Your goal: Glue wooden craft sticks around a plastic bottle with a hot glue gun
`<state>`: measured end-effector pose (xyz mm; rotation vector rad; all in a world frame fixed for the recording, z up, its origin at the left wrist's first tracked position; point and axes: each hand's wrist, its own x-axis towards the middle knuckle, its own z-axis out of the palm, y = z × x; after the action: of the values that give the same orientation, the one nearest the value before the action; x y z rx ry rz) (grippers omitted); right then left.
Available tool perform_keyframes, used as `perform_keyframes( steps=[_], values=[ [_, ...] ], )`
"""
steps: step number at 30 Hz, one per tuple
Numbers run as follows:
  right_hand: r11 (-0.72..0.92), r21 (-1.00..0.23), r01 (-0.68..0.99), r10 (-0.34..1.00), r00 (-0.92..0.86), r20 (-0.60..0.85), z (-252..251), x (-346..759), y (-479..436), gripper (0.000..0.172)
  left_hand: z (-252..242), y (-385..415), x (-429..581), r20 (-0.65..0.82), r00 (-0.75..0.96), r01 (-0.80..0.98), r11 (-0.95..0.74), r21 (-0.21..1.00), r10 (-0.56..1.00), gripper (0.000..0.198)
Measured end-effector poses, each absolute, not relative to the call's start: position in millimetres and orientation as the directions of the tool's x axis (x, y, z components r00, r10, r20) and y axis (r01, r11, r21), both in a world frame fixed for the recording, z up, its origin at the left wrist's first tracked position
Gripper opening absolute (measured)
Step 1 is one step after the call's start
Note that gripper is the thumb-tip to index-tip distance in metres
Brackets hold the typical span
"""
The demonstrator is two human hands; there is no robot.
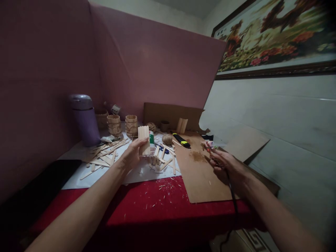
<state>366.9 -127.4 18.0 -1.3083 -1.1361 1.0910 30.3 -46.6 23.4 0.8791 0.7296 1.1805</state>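
Note:
My left hand [133, 153] is closed around a small panel of craft sticks [143, 134] set side by side, held upright above the white paper. Just behind the panel, a white and green container [151, 138] is partly hidden. Over the cardboard sheet at the right, my right hand [223, 162] grips a corded glue gun [210, 148] with a small red light; its nozzle points left and its body is mostly covered by my fingers. Loose craft sticks [105, 157] lie scattered on the paper left of the panel, with more to its right.
Two craft-stick cups [131, 125] stand at the back left beside a purple flask [85, 120]. A yellow and black utility knife [181, 140] lies on the cardboard [207, 185], near a twine ball [167, 139] and blue scissors [164, 149]. The glue gun's black cord [233, 196] hangs over the table edge.

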Motion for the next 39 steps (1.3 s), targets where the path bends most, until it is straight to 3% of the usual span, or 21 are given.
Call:
perform_keyframes(
  steps=[3, 6, 8, 13, 17, 20, 27, 39],
  values=[
    [-0.017, -0.991, -0.132, 0.991, 0.129, -0.035, 36.3, 356.0, -136.3, 0.03, 24.8, -47.3, 31.8, -0.054, 0.22, -0.49, 0.158, 0.857, 0.974, 0.031],
    [-0.105, -0.98, -0.169, 0.994, -0.008, -0.106, 48.8, 332.3, -138.8, 0.029, 24.8, -46.5, 32.3, -0.082, 0.201, -0.503, 0.175, 0.846, 0.976, 0.025],
    [-0.175, -0.973, -0.149, 0.975, -0.165, -0.15, 51.7, 310.6, -137.1, 0.033, 23.8, -45.6, 31.9, -0.093, 0.211, -0.507, 0.19, 0.841, 0.973, 0.024],
    [-0.018, -0.998, -0.068, 0.923, -0.385, 0.01, 52.6, 257.4, -122.1, 0.033, 24.1, -46.5, 30.1, -0.145, 0.244, -0.494, 0.252, 0.832, 0.959, 0.023],
    [0.071, -0.997, 0.035, 0.875, -0.482, 0.046, 51.9, 233.9, -103.0, 0.04, 28.7, -48.1, 28.3, -0.155, 0.242, -0.472, 0.256, 0.844, 0.958, 0.027],
    [0.112, -0.991, 0.08, 0.868, -0.492, 0.059, 44.0, 229.8, -94.0, 0.045, 30.0, -46.8, 25.8, -0.164, 0.214, -0.455, 0.247, 0.855, 0.963, 0.026],
    [0.033, -0.998, 0.049, 0.89, -0.456, 0.007, 16.3, 240.3, -96.2, 0.044, 25.3, -43.2, 25.5, -0.138, 0.26, -0.442, 0.245, 0.863, 0.956, 0.022],
    [0.109, -0.985, 0.135, 0.873, -0.487, 0.03, 11.9, 236.6, -101.6, 0.046, 21.0, -42.8, 27.0, -0.196, 0.31, -0.381, 0.31, 0.871, 0.93, 0.027]
  ],
)
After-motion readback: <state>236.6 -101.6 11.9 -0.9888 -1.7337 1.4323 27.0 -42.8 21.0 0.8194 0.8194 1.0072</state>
